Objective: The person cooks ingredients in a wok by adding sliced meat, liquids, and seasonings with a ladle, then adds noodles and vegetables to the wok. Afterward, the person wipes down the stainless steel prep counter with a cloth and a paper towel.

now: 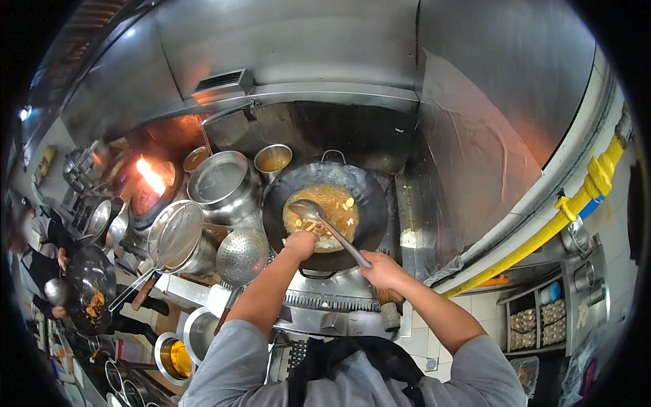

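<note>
Right hand (pixel 381 270) clamps round a long-handled steel ladle (pixel 336 232), its bowl at the brown liquid (pixel 324 192) in a round black metal wok (pixel 371 203); left hand (pixel 302 243) hangs by the near rim, grip unclear. Slow, shallow strokes should limit splashing.

Dull steel walls (pixel 339 47), pale tiled floor (pixel 419 339), low shelf unit (pixel 540 317), possibly slatted hood (pixel 74 44) upper left

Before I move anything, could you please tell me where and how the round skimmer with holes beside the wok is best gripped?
Take the skimmer by its handle, probably with the left hand coming from the near side. Its round head lies beside the wok, while the narrow handle slants back toward the person, so it looks the easiest part to grip.
</note>
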Action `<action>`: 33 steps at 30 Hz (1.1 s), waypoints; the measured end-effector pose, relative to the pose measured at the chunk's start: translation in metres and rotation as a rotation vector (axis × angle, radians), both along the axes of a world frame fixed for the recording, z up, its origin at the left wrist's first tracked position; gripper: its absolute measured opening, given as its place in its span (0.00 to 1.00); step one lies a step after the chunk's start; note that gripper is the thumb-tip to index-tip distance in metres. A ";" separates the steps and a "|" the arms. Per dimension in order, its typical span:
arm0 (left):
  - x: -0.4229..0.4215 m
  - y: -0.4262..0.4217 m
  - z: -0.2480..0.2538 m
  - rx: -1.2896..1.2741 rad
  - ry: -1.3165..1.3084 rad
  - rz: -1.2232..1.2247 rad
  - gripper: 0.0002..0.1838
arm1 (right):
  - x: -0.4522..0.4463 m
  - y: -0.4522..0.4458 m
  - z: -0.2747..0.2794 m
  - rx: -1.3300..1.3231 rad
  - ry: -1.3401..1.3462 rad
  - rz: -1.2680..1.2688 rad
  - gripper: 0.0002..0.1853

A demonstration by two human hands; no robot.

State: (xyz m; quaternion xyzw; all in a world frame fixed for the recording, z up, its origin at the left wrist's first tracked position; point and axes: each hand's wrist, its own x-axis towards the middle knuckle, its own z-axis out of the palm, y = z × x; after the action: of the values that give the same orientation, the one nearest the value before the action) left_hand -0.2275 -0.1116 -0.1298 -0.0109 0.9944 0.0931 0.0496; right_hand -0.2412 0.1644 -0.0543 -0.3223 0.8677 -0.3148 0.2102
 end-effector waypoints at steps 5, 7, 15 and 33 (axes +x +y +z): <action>0.000 0.005 0.004 -0.102 -0.101 0.012 0.17 | 0.005 -0.022 -0.002 0.128 0.163 -0.082 0.23; 0.001 0.004 -0.009 -0.087 -0.098 0.001 0.12 | 0.031 -0.016 0.011 0.246 0.006 -0.146 0.25; -0.012 0.018 0.001 -0.079 -0.077 -0.008 0.11 | 0.004 0.018 0.016 0.065 0.150 -0.214 0.25; 0.071 0.054 0.049 0.204 0.049 0.027 0.19 | 0.030 0.037 -0.003 -0.029 0.083 -0.109 0.29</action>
State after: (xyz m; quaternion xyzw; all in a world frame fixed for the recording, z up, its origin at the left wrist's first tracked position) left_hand -0.1566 -0.0581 -0.0808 -0.0167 0.9804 0.1948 0.0249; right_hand -0.2109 0.2019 -0.0577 -0.2902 0.8873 -0.3248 0.1517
